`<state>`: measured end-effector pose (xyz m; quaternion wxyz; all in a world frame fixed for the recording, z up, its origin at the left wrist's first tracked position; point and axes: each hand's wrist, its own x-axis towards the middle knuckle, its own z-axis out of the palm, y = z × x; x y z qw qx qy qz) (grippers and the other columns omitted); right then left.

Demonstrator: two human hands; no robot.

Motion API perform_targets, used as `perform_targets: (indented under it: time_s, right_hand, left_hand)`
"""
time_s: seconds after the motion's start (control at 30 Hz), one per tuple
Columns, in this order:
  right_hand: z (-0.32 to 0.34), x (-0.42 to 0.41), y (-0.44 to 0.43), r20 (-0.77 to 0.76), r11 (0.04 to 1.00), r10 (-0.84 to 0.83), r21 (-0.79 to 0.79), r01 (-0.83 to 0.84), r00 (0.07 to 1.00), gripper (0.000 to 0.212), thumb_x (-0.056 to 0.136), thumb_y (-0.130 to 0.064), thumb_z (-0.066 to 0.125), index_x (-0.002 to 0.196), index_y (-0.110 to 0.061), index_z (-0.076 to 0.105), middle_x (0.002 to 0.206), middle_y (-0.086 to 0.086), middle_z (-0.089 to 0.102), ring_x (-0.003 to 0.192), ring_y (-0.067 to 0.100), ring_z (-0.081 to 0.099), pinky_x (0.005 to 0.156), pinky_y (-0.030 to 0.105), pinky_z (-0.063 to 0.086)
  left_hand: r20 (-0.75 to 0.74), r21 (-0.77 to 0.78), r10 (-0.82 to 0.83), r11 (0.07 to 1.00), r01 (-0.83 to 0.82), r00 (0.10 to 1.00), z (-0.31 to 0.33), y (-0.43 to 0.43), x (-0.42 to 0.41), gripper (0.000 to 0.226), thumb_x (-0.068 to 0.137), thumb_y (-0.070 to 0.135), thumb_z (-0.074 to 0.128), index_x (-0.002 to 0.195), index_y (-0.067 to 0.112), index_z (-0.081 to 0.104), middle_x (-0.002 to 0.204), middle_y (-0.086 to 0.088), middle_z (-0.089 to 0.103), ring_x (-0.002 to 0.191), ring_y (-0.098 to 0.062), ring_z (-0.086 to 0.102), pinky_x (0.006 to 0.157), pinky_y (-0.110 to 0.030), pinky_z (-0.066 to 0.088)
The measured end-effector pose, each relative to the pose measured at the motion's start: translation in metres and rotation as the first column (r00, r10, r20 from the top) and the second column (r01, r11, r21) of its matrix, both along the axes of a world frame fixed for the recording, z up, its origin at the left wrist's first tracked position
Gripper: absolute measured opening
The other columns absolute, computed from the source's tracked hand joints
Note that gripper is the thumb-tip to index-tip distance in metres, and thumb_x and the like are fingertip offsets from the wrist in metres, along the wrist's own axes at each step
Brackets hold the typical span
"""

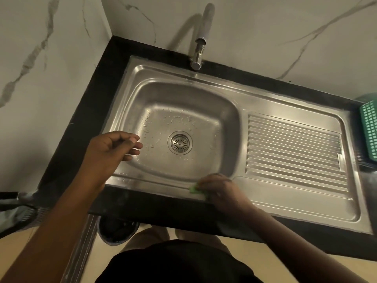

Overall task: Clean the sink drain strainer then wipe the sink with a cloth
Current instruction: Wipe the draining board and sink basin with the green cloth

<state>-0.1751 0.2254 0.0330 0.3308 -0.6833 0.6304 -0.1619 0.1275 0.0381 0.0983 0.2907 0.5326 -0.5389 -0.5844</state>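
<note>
On the front rim of the sink (155,186), the right hand (220,190) grips the green cloth (193,189), the left hand (110,148) hangs loose and empty, the strainer (180,142) sits down in the middle; wiping looks begun, and I think the wet inside comes next.

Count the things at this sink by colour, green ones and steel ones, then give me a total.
Green: 2 (cloth, basket)
Steel: 3 (sink, strainer, tap)
Total: 5
</note>
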Motion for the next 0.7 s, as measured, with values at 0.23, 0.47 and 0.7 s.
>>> perform_targets:
  time_s: [0.23,0.47,0.7]
  right_hand:
    - [0.009,0.121,-0.094,0.16,0.986,0.099,0.116,-0.118,0.982,0.051,0.089,0.004,0.058,0.135,-0.013,0.069,0.14,0.009,0.063,0.129,0.027,0.058,0.114,0.033,0.045]
    - [0.013,0.098,-0.108,0.107,0.957,0.051,0.278,-0.079,0.993,0.042,0.097,-0.008,0.057,0.137,-0.017,0.067,0.136,0.01,0.069,0.122,0.029,0.064,0.104,0.034,0.047]
    - [0.001,-0.024,-0.113,-0.37,0.674,0.558,0.724,-0.146,0.742,0.035,0.101,-0.021,0.052,0.126,-0.006,0.073,0.126,0.013,0.073,0.112,0.032,0.068,0.098,0.039,0.055]
  left_hand:
    - [0.015,-0.006,-0.019,1.0,0.019,1.0,-0.004,0.008,-0.007,0.017,0.101,0.014,0.068,0.104,0.023,0.082,0.095,-0.005,0.084,0.089,-0.025,0.082,0.084,-0.039,0.061]
    - [0.013,0.003,-0.025,1.0,0.025,1.0,-0.007,0.009,-0.015,0.015,0.102,0.015,0.068,0.106,0.022,0.081,0.096,-0.004,0.084,0.09,-0.024,0.082,0.085,-0.041,0.062]
    - [-0.007,0.028,-0.024,0.999,0.024,1.0,-0.01,0.011,-0.02,0.018,0.101,0.013,0.068,0.101,0.024,0.082,0.095,-0.004,0.084,0.089,-0.024,0.081,0.083,-0.038,0.06]
